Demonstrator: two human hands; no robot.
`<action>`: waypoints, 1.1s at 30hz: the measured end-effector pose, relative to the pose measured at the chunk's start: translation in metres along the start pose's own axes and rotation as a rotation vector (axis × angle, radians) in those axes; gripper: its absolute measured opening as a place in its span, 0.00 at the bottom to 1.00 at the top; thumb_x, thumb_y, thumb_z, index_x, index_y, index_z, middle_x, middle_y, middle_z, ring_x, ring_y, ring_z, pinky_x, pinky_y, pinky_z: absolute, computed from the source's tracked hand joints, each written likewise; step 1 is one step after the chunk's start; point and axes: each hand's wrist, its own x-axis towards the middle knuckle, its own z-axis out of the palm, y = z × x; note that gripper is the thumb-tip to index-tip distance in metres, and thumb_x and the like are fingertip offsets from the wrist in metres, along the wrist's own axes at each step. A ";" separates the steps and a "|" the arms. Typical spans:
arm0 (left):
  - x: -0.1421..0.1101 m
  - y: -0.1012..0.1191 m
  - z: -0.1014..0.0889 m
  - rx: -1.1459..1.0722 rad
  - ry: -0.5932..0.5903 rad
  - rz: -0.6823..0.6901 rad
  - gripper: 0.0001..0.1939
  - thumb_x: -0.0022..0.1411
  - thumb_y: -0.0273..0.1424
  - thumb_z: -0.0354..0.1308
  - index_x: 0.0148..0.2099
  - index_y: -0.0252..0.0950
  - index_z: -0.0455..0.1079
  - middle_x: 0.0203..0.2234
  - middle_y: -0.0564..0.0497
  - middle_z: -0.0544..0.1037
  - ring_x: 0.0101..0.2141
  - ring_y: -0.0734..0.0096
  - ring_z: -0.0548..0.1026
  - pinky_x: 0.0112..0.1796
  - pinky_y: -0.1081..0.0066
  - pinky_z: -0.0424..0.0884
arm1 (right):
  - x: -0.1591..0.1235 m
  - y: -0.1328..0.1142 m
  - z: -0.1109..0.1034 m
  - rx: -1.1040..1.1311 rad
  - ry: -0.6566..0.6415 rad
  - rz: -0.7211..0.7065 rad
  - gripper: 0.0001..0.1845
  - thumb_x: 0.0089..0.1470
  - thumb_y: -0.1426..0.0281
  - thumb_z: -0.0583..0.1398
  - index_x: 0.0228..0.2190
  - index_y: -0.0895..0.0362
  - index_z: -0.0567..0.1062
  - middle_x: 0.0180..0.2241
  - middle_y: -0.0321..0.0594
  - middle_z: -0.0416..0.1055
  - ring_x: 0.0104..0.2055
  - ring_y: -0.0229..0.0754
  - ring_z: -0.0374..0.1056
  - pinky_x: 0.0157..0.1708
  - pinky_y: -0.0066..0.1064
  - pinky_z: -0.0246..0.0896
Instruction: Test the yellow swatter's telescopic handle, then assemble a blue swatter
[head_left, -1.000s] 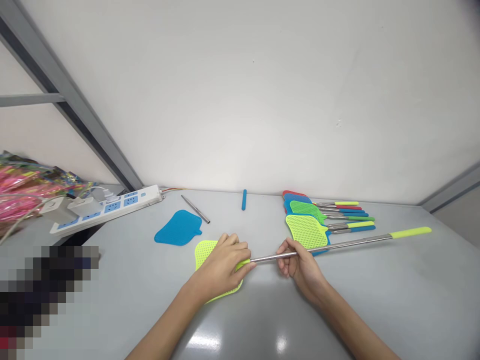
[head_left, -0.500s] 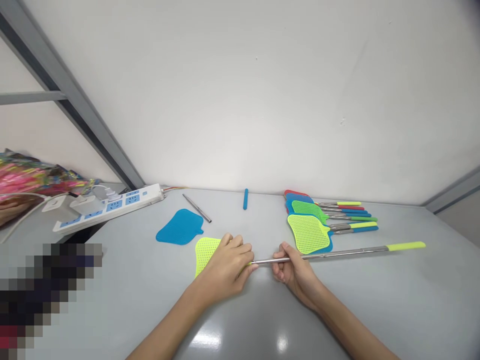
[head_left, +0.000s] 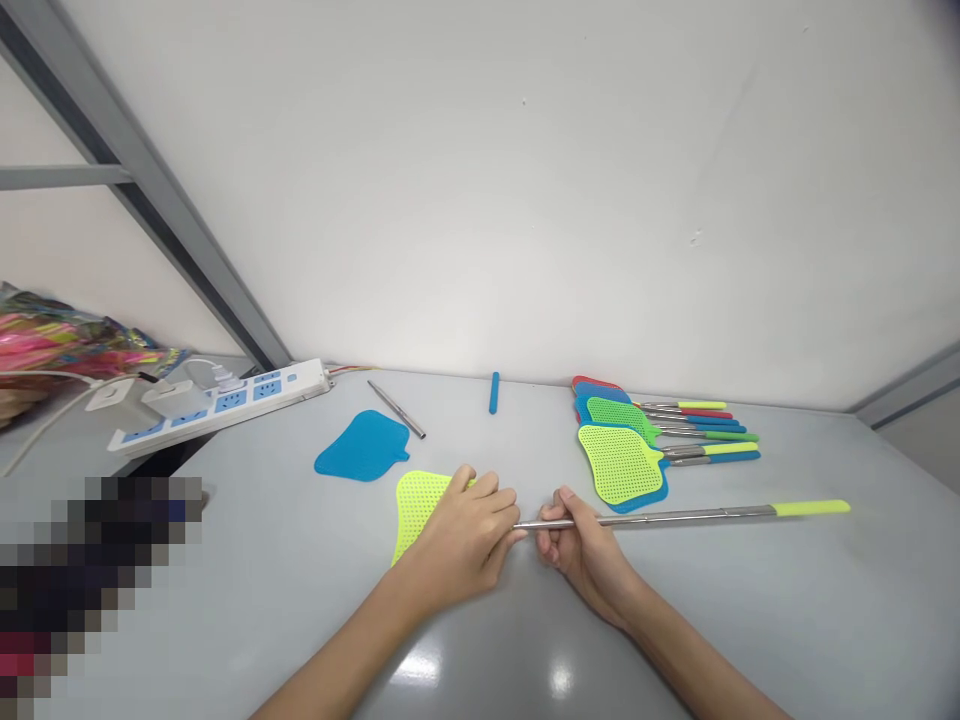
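My left hand (head_left: 463, 535) lies over the neck of a lime-green mesh fly swatter head (head_left: 417, 512), its fingers curled around the neck. My right hand (head_left: 580, 553) grips a steel rod handle (head_left: 667, 517) with a yellow-green grip (head_left: 810, 508). The rod's bare tip ends right by my left fingertips. A blue swatter head (head_left: 361, 447) lies flat beyond my left hand, and a loose steel rod (head_left: 396, 409) and a short blue grip (head_left: 494, 393) lie further back.
Several assembled swatters (head_left: 621, 464) lie stacked at the back right of the grey table (head_left: 750, 600). A power strip (head_left: 225, 405) with plugs sits at the back left, beside a pink packaged bundle (head_left: 67, 345). A pixelated patch covers the lower left.
The steel rod has slid right, its tip now out of the swatter neck and beside my left fingertips. My right hand has moved right with it, and the handle lies more level.
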 end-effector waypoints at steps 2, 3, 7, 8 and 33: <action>0.000 0.001 0.001 0.008 -0.005 0.008 0.10 0.55 0.25 0.43 0.22 0.34 0.58 0.19 0.53 0.62 0.25 0.73 0.57 0.29 0.67 0.49 | -0.001 0.000 0.001 -0.008 -0.010 -0.006 0.16 0.51 0.61 0.47 0.19 0.58 0.62 0.16 0.36 0.62 0.18 0.33 0.54 0.21 0.27 0.46; 0.000 0.001 0.001 0.014 -0.012 0.013 0.10 0.55 0.25 0.43 0.22 0.34 0.58 0.19 0.53 0.62 0.25 0.73 0.56 0.29 0.67 0.49 | -0.001 0.001 0.002 -0.012 -0.013 -0.005 0.16 0.51 0.61 0.47 0.19 0.58 0.62 0.16 0.37 0.62 0.19 0.34 0.54 0.21 0.27 0.46; -0.001 0.001 0.002 0.038 -0.031 0.031 0.09 0.53 0.24 0.44 0.22 0.34 0.58 0.19 0.53 0.62 0.25 0.73 0.56 0.30 0.67 0.50 | -0.001 0.003 0.003 -0.020 -0.021 0.000 0.17 0.52 0.60 0.45 0.19 0.57 0.61 0.15 0.36 0.61 0.18 0.34 0.54 0.21 0.27 0.45; -0.001 0.002 0.002 0.042 -0.029 0.033 0.09 0.53 0.23 0.44 0.22 0.34 0.58 0.20 0.53 0.62 0.25 0.73 0.57 0.30 0.67 0.50 | -0.002 0.004 0.003 -0.021 -0.024 -0.001 0.17 0.52 0.60 0.45 0.20 0.57 0.61 0.15 0.36 0.61 0.18 0.34 0.54 0.20 0.27 0.45; 0.001 0.006 0.010 0.070 0.123 -0.186 0.29 0.53 0.25 0.46 0.57 0.44 0.45 0.56 0.51 0.48 0.55 0.62 0.43 0.50 0.56 0.37 | 0.008 -0.023 -0.015 0.065 0.311 -0.160 0.12 0.45 0.64 0.55 0.17 0.59 0.67 0.16 0.35 0.62 0.18 0.33 0.54 0.18 0.26 0.49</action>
